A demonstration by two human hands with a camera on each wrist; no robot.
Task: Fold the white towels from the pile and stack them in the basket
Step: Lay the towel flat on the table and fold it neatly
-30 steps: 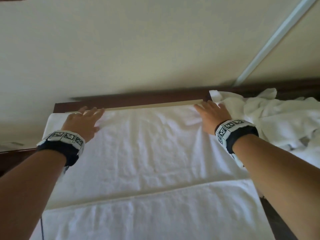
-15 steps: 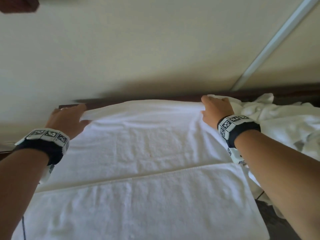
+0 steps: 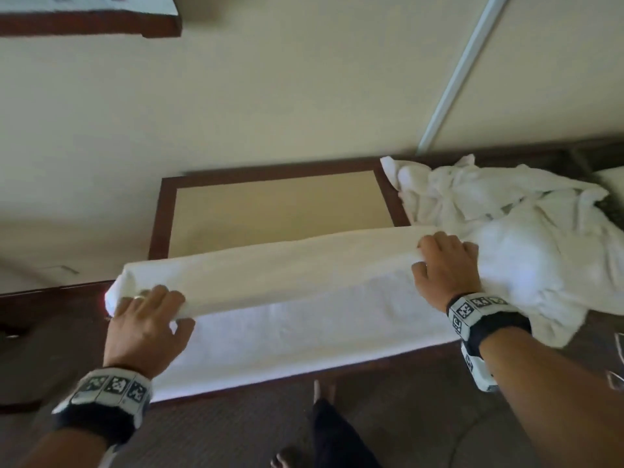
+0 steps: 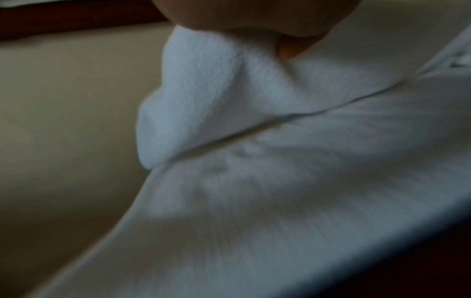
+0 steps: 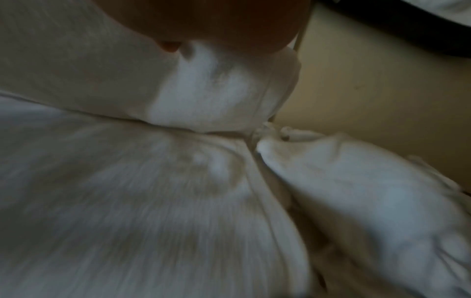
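Note:
A white towel [image 3: 287, 298] lies across the near part of the table [image 3: 270, 211], its far edge lifted and rolled toward me. My left hand [image 3: 148, 309] grips the towel's left corner, fingers curled over the fold. My right hand [image 3: 442, 265] grips the right corner the same way. In the left wrist view the pinched towel corner [image 4: 203, 90] hangs under my fingers. The right wrist view shows the same towel [image 5: 211, 94] bunched under my hand, blurred. The pile of white towels [image 3: 506, 224] sits crumpled at the right end of the table. No basket is in view.
The table has a dark wooden frame and a tan top, set against a cream wall [image 3: 270, 96]. Dark carpet [image 3: 236, 430] lies below, with my feet [image 3: 287, 457] near the table's front edge. A framed picture [image 3: 87, 15] hangs at top left.
Both hands took hold of the towel's far corners and pulled the far edge toward me over the near half, uncovering the tan tabletop behind.

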